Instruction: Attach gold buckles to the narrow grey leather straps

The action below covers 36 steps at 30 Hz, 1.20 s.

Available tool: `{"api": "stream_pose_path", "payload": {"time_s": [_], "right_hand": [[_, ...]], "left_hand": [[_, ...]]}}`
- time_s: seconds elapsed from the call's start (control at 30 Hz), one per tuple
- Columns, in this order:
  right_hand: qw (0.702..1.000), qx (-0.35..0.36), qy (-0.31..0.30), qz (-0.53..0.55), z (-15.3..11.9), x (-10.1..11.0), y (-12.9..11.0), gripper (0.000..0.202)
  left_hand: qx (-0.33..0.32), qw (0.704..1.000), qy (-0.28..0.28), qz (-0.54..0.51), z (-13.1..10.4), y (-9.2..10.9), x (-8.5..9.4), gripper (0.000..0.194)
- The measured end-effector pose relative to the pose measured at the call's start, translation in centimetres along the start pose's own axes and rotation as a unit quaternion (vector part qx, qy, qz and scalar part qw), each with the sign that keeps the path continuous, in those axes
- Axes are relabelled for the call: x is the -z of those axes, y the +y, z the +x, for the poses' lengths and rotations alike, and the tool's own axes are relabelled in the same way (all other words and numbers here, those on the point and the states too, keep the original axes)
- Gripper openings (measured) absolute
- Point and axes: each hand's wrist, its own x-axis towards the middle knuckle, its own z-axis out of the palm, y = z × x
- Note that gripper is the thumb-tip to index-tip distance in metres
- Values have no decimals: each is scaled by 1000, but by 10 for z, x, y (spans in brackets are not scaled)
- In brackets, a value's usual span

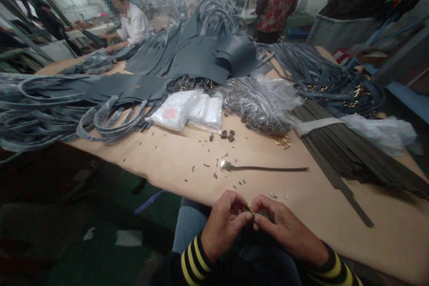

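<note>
My left hand (224,222) and my right hand (288,227) meet fingertip to fingertip above my lap, at the table's near edge. Both are closed in a pinch. Between them shows a small gold metal piece (248,209), nearest the left fingertips; its exact shape is too small to tell. Something dark seems to lie under the right fingers, mostly hidden. Just beyond the hands, a thin dark strap (271,169) with a shiny metal end lies on the brown tabletop (181,161). Several tiny metal bits (215,173) are scattered beside it.
White plastic packets (177,109), a clear bag of dark small parts (258,100) and gold rings (283,141) lie mid-table. A bundle of dark flat strips (355,152) fills the right. Stacked dark panels (197,56) and wrapped handles (114,120) stand behind. A co-worker (134,22) sits beyond.
</note>
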Motion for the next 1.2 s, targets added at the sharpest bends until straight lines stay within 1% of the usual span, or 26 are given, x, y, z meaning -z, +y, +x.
{"api": "stream_pose_path", "payload": {"time_s": [0.1, 0.13, 0.17, 0.27, 0.4, 0.47, 0.53, 0.57, 0.67, 0.73, 0.83, 0.97, 1.07, 1.13, 1.2], "right_hand": [[997, -17, -27, 73, -1, 2, -1, 10], [994, -23, -38, 100, -1, 2, -1, 12], [991, -27, -46, 125, -1, 2, 0, 14], [982, -46, -64, 173, -2, 2, 2, 18], [977, -54, -70, 197, -2, 2, 6, 20], [973, -56, -72, 213, -2, 1, 8, 20], [969, -56, -79, 226, -2, 0, 9, 19], [968, -53, -83, 229, -3, 0, 10, 19], [971, -34, -89, 221, -4, 2, 12, 18], [974, -23, -90, 206, -5, 4, 11, 17], [977, -12, -97, 192, -6, 5, 8, 15], [979, -10, -105, 176, -6, 4, 5, 14], [984, -31, -108, 140, -6, 3, 3, 12], [986, -55, -110, 112, -7, 4, 0, 10], [990, -67, -98, 77, -8, 5, -4, 8]], "left_hand": [[-99, 993, -38, 48, -1, 2, 5, 29], [-124, 989, -55, 60, -1, 3, 6, 32], [-141, 985, -71, 70, 0, 4, 7, 30], [-153, 980, -96, 85, 2, 4, 8, 17], [-160, 977, -104, 93, 3, 3, 6, 14], [-128, 984, -109, 54, 4, 2, 5, 15], [-68, 989, -129, -27, 3, 0, 3, 18], [-36, 986, -143, -75, 3, -1, 2, 21], [46, 963, -171, -203, 3, -4, 0, 30], [81, 947, -167, -262, 3, -5, 0, 36], [108, 931, -150, -315, 3, -4, 0, 42], [128, 921, -135, -343, 4, -5, -1, 43], [137, 913, -123, -364, 3, -5, -2, 40], [142, 901, -116, -393, 2, -4, -2, 39], [144, 888, -111, -422, 1, -2, -1, 37]]}}
